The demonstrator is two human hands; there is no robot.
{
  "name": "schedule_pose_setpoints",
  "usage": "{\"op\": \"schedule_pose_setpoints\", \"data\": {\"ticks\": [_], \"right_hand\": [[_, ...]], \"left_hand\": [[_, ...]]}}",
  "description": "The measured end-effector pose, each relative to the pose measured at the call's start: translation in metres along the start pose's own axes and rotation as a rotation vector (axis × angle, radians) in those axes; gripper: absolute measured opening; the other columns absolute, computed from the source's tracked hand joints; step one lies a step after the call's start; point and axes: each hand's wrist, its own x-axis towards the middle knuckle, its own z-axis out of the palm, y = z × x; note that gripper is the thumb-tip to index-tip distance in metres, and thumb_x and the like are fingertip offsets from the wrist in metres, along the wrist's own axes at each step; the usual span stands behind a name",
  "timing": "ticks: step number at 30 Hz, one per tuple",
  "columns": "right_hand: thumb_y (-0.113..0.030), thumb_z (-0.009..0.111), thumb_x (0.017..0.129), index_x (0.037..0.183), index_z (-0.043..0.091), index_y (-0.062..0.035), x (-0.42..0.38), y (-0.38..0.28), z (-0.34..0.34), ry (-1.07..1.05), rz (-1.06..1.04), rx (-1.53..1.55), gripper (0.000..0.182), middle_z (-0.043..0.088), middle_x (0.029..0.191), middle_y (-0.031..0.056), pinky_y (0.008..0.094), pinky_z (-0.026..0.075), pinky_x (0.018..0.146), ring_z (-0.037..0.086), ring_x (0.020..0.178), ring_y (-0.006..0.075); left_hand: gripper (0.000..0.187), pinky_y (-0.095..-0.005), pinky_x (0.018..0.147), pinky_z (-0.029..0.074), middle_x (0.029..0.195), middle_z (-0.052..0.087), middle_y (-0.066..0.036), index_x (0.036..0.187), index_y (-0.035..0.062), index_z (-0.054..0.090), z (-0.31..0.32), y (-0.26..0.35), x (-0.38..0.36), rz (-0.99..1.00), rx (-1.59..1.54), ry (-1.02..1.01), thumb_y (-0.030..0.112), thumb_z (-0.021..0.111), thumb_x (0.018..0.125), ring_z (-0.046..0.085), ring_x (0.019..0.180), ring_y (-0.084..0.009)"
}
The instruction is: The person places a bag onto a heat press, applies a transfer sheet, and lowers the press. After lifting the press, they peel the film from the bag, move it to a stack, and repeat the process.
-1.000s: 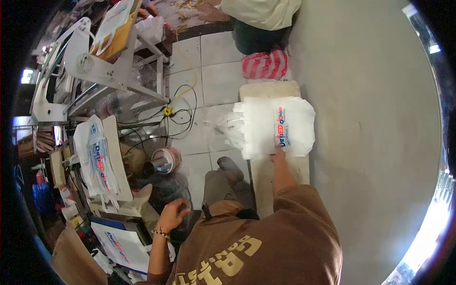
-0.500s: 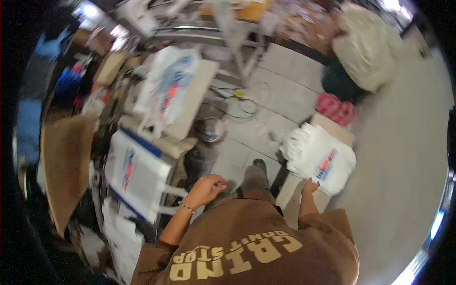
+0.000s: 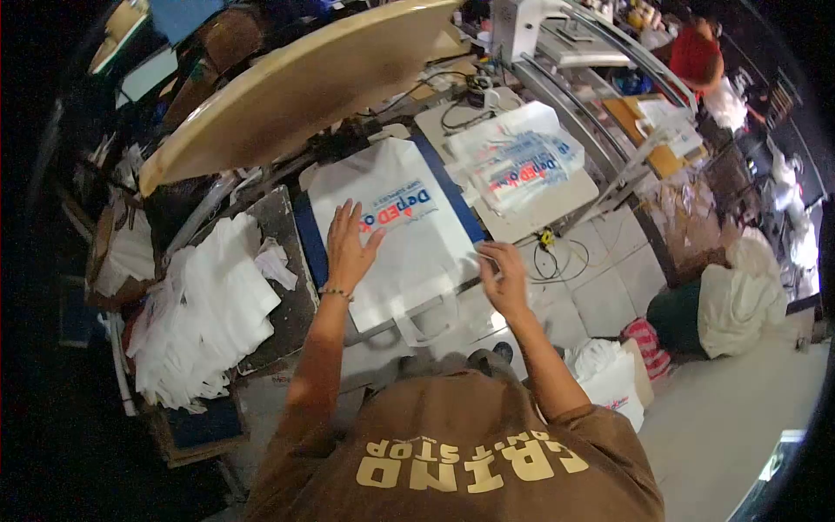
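White printed bag (image 3: pixel 417 261) lies on blue board (image 3: pixel 309 252), mid-scene. Left hand (image 3: pixel 350 248) over its left half, fingers spread apart. Right hand (image 3: pixel 504 278) at right edge, fingers curled — cannot tell whether they pinch it. Curved tan panel (image 3: pixel 304 96) juts along far side — white pile (image 3: pixel 209 304) to left, printed bags (image 3: pixel 522 161) on pale board (image 3: pixel 574 202) far right, red-striped bundle (image 3: pixel 645 344) right.

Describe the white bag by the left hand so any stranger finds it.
Start from the big tan panel arching across the top. Below it is a blue board; the white bag lies flat there, beneath the left hand. Its blue-and-red lettering sets it apart from the white pile at left, and the blue backing from the printed bags at right.
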Motion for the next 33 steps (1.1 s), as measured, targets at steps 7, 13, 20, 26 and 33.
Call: {"op": "schedule_pose_setpoints", "data": {"ticks": [7,13,20,26,33], "right_hand": [[-0.048,0.053,0.098,0.154,0.039,-0.0109,0.051,-0.019,0.124,-0.35,-0.128,-0.557,0.068,0.028,0.163,0.0154,0.0651,0.016,0.117,0.023,0.149,0.0432],[-0.053,0.047,0.098,0.156,0.035,-0.014,0.044,-0.013,0.135,-0.404,-0.068,-0.664,0.071,0.029,0.163,0.0144,0.0655,0.01,0.118,0.021,0.15,0.0431],[-0.054,0.046,0.099,0.157,0.032,-0.0129,0.046,-0.016,0.134,-0.456,-0.023,-0.66,0.073,0.024,0.165,0.0139,0.0646,0.01,0.119,0.015,0.152,0.0424],[-0.057,0.046,0.098,0.157,0.032,-0.014,0.046,-0.011,0.133,-0.458,-0.027,-0.642,0.074,0.021,0.166,0.014,0.0665,0.01,0.117,0.014,0.152,0.0445],[-0.049,0.065,0.088,0.139,0.057,-0.0155,0.062,0.001,0.111,-0.423,-0.106,-0.429,0.062,0.044,0.152,0.0152,0.0574,0.026,0.112,0.034,0.141,0.0403]], "left_hand": [[0.064,-0.0569,0.118,0.024,0.156,0.035,-0.025,0.142,-0.0007,0.048,0.042,-0.041,-0.03,-0.07,0.149,-0.189,0.046,0.053,0.098,0.029,0.146,-0.0441],[0.02,-0.0491,0.09,0.048,0.105,0.066,-0.022,0.101,0.0,0.068,-0.019,-0.171,-0.028,-0.225,-0.123,0.107,0.007,0.058,0.084,0.061,0.1,-0.042],[0.058,-0.061,0.113,0.031,0.131,0.061,-0.025,0.135,0.0149,0.058,-0.013,-0.324,-0.079,-0.31,0.557,-0.61,0.019,0.073,0.079,0.061,0.119,-0.0422],[0.021,-0.0475,0.086,0.053,0.1,0.069,-0.02,0.099,0.0059,0.072,-0.052,-0.286,-0.03,-0.364,0.152,-0.167,0.005,0.063,0.08,0.066,0.097,-0.0386],[0.028,-0.0464,0.091,0.05,0.107,0.062,-0.016,0.094,0.0038,0.068,-0.016,-0.101,0.009,-0.171,-0.346,-0.009,-0.008,0.063,0.07,0.059,0.105,-0.0405]]}}
